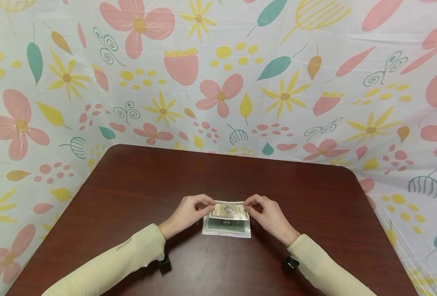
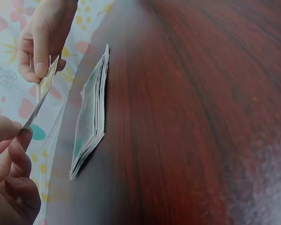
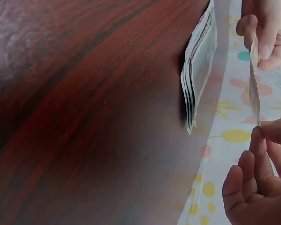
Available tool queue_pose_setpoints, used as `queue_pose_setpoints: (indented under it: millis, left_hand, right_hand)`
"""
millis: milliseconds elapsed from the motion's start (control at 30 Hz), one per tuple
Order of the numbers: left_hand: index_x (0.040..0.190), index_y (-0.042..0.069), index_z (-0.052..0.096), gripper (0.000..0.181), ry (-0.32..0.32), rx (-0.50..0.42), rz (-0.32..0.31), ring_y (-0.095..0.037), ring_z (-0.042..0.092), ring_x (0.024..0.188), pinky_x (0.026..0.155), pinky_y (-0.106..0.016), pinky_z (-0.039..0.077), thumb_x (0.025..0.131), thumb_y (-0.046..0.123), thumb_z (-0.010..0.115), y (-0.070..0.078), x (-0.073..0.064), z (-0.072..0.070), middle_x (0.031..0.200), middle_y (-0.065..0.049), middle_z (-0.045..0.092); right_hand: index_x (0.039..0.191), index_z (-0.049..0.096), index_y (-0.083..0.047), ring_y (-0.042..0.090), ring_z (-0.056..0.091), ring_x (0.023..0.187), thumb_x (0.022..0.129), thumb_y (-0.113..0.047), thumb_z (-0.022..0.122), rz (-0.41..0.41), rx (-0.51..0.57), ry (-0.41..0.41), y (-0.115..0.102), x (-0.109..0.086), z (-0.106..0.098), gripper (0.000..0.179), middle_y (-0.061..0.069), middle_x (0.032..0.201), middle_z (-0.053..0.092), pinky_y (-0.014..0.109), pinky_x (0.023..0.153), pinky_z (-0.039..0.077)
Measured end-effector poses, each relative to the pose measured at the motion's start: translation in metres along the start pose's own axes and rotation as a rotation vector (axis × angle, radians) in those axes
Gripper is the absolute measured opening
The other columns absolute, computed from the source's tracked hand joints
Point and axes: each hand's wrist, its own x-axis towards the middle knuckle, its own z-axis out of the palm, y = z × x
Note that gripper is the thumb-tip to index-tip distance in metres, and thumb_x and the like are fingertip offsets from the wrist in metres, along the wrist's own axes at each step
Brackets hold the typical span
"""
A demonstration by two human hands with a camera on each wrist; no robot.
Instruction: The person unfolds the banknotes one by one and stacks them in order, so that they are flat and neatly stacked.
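Note:
A yellowish-brown banknote (image 1: 228, 210) is stretched between both hands, raised off the table. My left hand (image 1: 189, 213) pinches its left end between thumb and fingers, and my right hand (image 1: 269, 213) pinches the right end the same way. Below it lies a stack of banknotes (image 1: 226, 232) with a green note on top, partly hidden in the head view by the raised note. Several layered edges of the stack (image 2: 91, 110) show in the left wrist view, where the raised note (image 2: 47, 82) stands apart from it. The right wrist view shows the same gap beside the stack (image 3: 201, 65).
The dark reddish-brown wooden table (image 1: 144, 176) has rounded far corners. A white cloth (image 1: 218, 49) printed with flowers and leaves hangs behind and beside it. A dark strap device (image 1: 164, 263) sits under the left sleeve, another dark device (image 1: 290, 263) under the right.

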Motion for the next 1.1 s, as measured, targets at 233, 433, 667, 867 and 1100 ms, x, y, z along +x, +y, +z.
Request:
queue_pose_setpoints:
  millis: [233,433,667,867,1100]
  left_hand:
    - [0.1,0.015,0.075,0.008,-0.049,0.093,-0.021,-0.004,0.055,0.066,0.063,-0.023,0.047,0.094,0.01,0.076,-0.002,-0.001,-0.001,0.088,0.005,0.075]
    - [0.096,0.011,0.072,0.005,-0.099,0.108,-0.05,-0.005,0.054,0.064,0.06,-0.024,0.047,0.094,0.01,0.076,-0.002,-0.002,-0.001,0.083,0.005,0.072]
    - [0.092,0.017,0.075,0.005,-0.126,0.301,-0.002,-0.003,0.06,0.07,0.066,-0.025,0.049,0.094,0.013,0.077,-0.002,-0.002,0.003,0.084,0.008,0.074]
    - [0.091,0.018,0.076,0.006,-0.144,0.414,0.038,-0.007,0.067,0.079,0.069,-0.027,0.052,0.093,0.014,0.078,-0.004,-0.002,0.006,0.087,0.009,0.073]
    - [0.092,0.018,0.077,0.005,-0.171,0.446,0.015,-0.006,0.066,0.079,0.068,-0.026,0.052,0.094,0.014,0.078,-0.003,-0.002,0.006,0.088,0.008,0.073]
  right_hand:
    - [0.097,0.072,-0.017,0.007,0.06,0.079,0.092,-0.003,0.076,0.016,0.029,-0.049,0.0,-0.002,0.003,0.015,-0.012,0.086,0.069,0.027,0.073,0.051]
    - [0.099,0.071,-0.016,0.007,0.061,0.08,0.093,-0.003,0.075,0.04,0.033,-0.097,0.001,-0.004,0.007,0.015,-0.011,0.087,0.069,0.028,0.074,0.052]
    - [0.098,0.071,-0.015,0.005,0.061,0.077,0.094,-0.005,0.075,0.07,-0.015,-0.164,0.002,-0.004,0.011,0.011,-0.01,0.085,0.068,0.026,0.071,0.051]
    - [0.095,0.071,-0.013,0.003,0.058,0.072,0.092,-0.004,0.073,0.049,-0.04,-0.194,0.005,-0.004,0.014,0.009,-0.009,0.079,0.067,0.025,0.068,0.049]
    - [0.094,0.071,-0.013,0.001,0.054,0.071,0.093,-0.006,0.073,0.043,-0.061,-0.228,0.007,-0.004,0.018,0.007,-0.01,0.078,0.065,0.024,0.065,0.047]
